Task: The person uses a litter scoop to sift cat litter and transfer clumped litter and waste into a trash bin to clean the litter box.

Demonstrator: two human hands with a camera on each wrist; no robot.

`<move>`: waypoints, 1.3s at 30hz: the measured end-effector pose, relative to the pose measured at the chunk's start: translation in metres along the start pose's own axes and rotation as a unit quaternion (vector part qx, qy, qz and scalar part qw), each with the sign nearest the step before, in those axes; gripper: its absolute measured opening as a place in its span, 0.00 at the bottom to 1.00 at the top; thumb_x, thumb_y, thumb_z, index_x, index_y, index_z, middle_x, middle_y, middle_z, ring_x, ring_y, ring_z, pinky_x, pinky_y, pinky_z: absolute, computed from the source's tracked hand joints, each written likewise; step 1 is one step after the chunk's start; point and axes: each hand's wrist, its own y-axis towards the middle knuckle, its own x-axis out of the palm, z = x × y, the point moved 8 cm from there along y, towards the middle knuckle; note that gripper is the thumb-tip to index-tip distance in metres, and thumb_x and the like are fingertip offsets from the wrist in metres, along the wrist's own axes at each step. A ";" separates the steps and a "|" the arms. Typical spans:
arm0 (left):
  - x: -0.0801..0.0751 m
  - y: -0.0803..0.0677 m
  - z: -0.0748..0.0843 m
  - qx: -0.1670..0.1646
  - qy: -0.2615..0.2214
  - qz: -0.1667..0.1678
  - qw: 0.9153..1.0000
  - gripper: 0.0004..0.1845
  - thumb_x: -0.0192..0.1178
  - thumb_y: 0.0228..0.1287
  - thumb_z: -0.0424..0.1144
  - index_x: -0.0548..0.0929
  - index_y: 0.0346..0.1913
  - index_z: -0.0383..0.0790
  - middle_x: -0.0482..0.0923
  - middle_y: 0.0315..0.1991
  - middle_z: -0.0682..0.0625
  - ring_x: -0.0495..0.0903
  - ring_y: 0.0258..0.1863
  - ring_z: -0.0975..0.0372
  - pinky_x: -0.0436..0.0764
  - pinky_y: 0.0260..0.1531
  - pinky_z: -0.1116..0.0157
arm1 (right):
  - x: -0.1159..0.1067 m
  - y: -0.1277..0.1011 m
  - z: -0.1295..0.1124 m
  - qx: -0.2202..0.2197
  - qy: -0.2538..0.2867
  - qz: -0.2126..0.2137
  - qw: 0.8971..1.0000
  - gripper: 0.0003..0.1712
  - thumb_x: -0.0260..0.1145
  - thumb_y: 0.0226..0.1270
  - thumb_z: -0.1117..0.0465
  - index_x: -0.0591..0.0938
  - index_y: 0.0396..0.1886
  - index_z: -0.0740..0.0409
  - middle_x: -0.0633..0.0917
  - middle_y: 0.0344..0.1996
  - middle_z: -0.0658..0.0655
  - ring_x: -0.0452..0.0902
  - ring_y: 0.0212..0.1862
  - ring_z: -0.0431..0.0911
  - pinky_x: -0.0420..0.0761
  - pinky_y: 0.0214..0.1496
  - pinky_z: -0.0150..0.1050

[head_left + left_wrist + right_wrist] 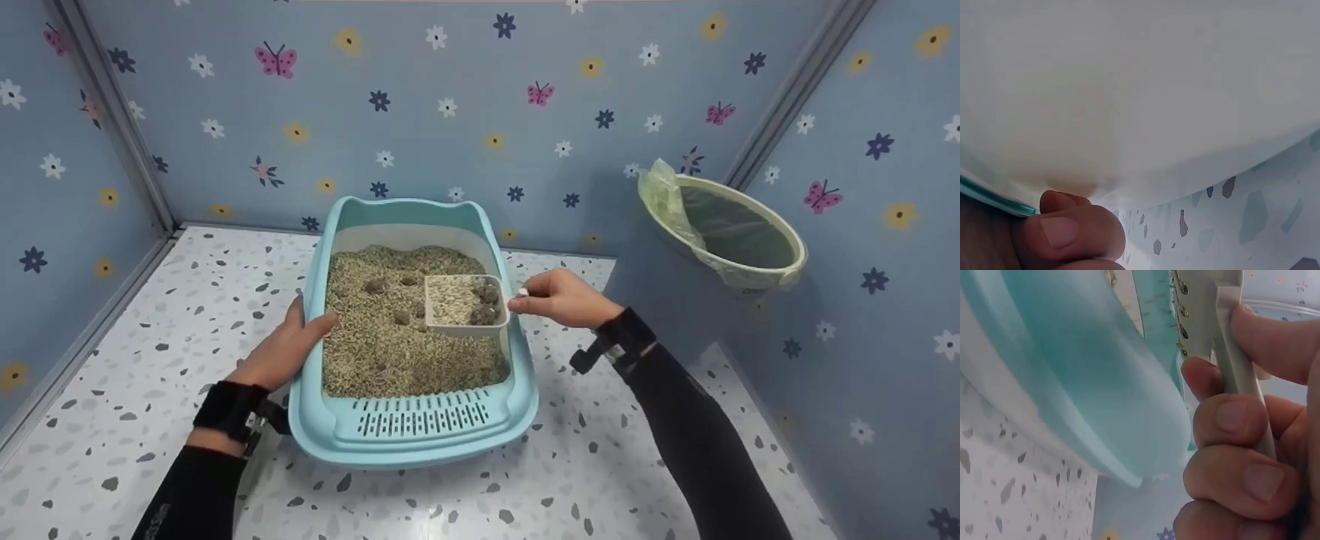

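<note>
A light-blue litter box (412,448) stands on the floor, holding brownish granular litter (375,352) with several dark clumps in it. My left hand (281,346) grips its left rim, thumb on top; the left wrist view shows curled fingers (1075,230) under the edge, against the pale base. Over the box's right side, my right hand (570,300) holds a white litter scoop (466,330) level above the litter. Pale granules and a few dark clumps (486,296) lie in the scoop. In the right wrist view, fingers and thumb wrap round its handle (1238,371).
To the right stands a trash bin (757,266) with a yellowish-green liner (660,199) folded over its rim. Blue panels (450,67) with flowers and butterflies enclose the back and sides. The floor (135,360) is white with grey speckles.
</note>
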 end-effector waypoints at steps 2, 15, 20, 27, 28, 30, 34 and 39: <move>0.000 0.001 -0.001 -0.001 0.001 -0.001 1.000 0.59 0.44 0.82 0.76 0.21 0.90 0.48 0.37 0.88 0.24 0.56 0.82 0.27 0.56 0.80 0.29 | 0.014 0.012 -0.015 -0.013 0.001 -0.007 1.000 0.21 0.73 0.80 0.46 0.83 0.25 0.48 0.68 0.17 0.42 0.61 0.21 0.39 0.64 0.27 0.35; 0.001 0.003 0.003 -0.006 0.017 -0.001 1.000 0.61 0.43 0.81 0.78 0.20 0.90 0.47 0.38 0.89 0.24 0.61 0.81 0.29 0.61 0.79 0.31 | 0.026 0.018 -0.028 -0.043 -0.009 -0.027 0.999 0.23 0.73 0.80 0.46 0.77 0.24 0.46 0.68 0.19 0.42 0.62 0.23 0.39 0.66 0.30 0.37; 0.002 0.002 0.005 -0.001 0.011 -0.006 1.000 0.60 0.44 0.82 0.77 0.19 0.89 0.47 0.36 0.89 0.25 0.58 0.83 0.30 0.61 0.79 0.32 | 0.002 -0.004 -0.001 -0.012 -0.005 -0.015 1.000 0.22 0.73 0.80 0.46 0.82 0.26 0.50 0.67 0.18 0.43 0.62 0.22 0.41 0.64 0.29 0.37; -0.001 0.000 0.003 0.007 0.002 0.002 1.000 0.59 0.45 0.84 0.73 0.21 0.90 0.44 0.39 0.88 0.22 0.58 0.82 0.29 0.60 0.79 0.31 | 0.015 0.010 -0.013 0.000 -0.004 -0.007 1.000 0.22 0.74 0.79 0.46 0.82 0.25 0.51 0.67 0.18 0.43 0.62 0.22 0.40 0.65 0.28 0.36; -0.001 0.000 0.003 0.010 0.000 0.004 1.000 0.58 0.45 0.85 0.72 0.22 0.90 0.43 0.40 0.87 0.21 0.59 0.81 0.29 0.60 0.79 0.31 | 0.020 0.016 -0.018 -0.002 -0.005 -0.007 1.000 0.23 0.74 0.79 0.46 0.81 0.24 0.50 0.67 0.18 0.43 0.62 0.22 0.39 0.65 0.28 0.36; -0.001 0.001 0.003 0.015 -0.002 0.006 1.000 0.59 0.45 0.85 0.72 0.23 0.90 0.42 0.42 0.86 0.20 0.61 0.81 0.29 0.61 0.79 0.31 | 0.031 0.027 -0.030 -0.010 -0.011 -0.010 1.000 0.26 0.74 0.79 0.45 0.76 0.21 0.47 0.67 0.17 0.42 0.61 0.22 0.38 0.64 0.28 0.36; -0.002 0.001 0.003 0.023 -0.006 0.010 1.000 0.59 0.46 0.84 0.73 0.24 0.90 0.42 0.44 0.86 0.20 0.63 0.79 0.28 0.64 0.78 0.31 | 0.043 0.042 -0.051 -0.029 -0.014 -0.014 0.999 0.31 0.73 0.79 0.42 0.69 0.19 0.42 0.66 0.17 0.41 0.59 0.21 0.38 0.62 0.28 0.36; -0.001 0.003 0.004 0.019 -0.004 0.003 1.000 0.59 0.46 0.84 0.73 0.24 0.91 0.44 0.44 0.86 0.20 0.64 0.79 0.28 0.62 0.79 0.31 | 0.035 0.036 -0.049 -0.038 0.000 -0.012 0.999 0.29 0.73 0.80 0.44 0.71 0.20 0.44 0.68 0.18 0.42 0.61 0.22 0.39 0.64 0.29 0.37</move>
